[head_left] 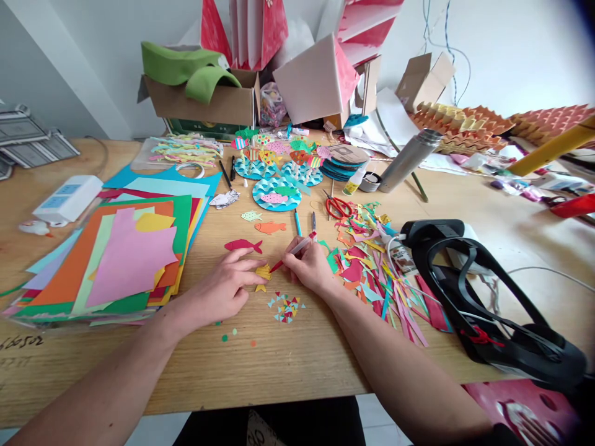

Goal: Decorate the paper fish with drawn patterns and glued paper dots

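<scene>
My right hand (307,265) grips a red marker (294,251), its tip down at a small yellow paper fish (263,278) with drawn lines. My left hand (226,282) lies with fingers stretched out, their tips at the fish's left edge. Just beyond the fingers is a dark red paper fish (244,245). Further back lie an orange paper fish (270,227) and a pale green dotted one (251,215). Small coloured paper triangles (285,308) are heaped on the table near me. A blue pen (297,222) and a dark pen (313,224) lie beyond my right hand.
Coloured paper sheets (132,260) are stacked at left. Paper scraps (367,263) spread at right, beside red-handled scissors (338,208) and a black headset-like frame (493,303). Wave-patterned discs with paper fish (277,194), a steel flask (411,161) and a cardboard box (204,102) stand behind.
</scene>
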Demonstrator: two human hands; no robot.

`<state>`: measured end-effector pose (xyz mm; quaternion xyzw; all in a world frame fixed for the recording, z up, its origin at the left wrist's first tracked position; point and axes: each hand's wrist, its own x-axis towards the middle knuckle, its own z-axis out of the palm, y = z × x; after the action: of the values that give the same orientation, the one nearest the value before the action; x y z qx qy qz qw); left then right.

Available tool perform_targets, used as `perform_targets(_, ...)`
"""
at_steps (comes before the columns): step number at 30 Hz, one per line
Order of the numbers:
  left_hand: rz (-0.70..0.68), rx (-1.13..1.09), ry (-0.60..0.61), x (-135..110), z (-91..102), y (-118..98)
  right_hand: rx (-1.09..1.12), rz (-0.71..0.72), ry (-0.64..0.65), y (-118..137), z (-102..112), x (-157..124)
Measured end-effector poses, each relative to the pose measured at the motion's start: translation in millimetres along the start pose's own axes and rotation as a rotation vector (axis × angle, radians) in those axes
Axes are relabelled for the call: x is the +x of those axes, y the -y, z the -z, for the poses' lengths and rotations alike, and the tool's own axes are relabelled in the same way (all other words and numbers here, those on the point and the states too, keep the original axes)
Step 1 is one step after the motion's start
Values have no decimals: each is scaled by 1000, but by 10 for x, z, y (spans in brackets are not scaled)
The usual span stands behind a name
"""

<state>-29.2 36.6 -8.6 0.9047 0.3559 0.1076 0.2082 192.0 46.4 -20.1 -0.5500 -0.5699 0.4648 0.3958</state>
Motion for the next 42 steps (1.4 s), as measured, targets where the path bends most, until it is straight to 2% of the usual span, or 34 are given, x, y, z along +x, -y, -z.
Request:
perform_targets(13,2,-17,-14,0,-18,14,-51,9,-34,-15,9,5)
perform_targets(20,24,-14,4,7,-8,5,24,-18,-47,2,6,3)
perform_targets(31,23,3,0,15,28,-15,110,-20,52,50,-26,-30)
perform_targets(42,25,-14,-3,21,28,-13,125,-18,62,29,-30,-30)
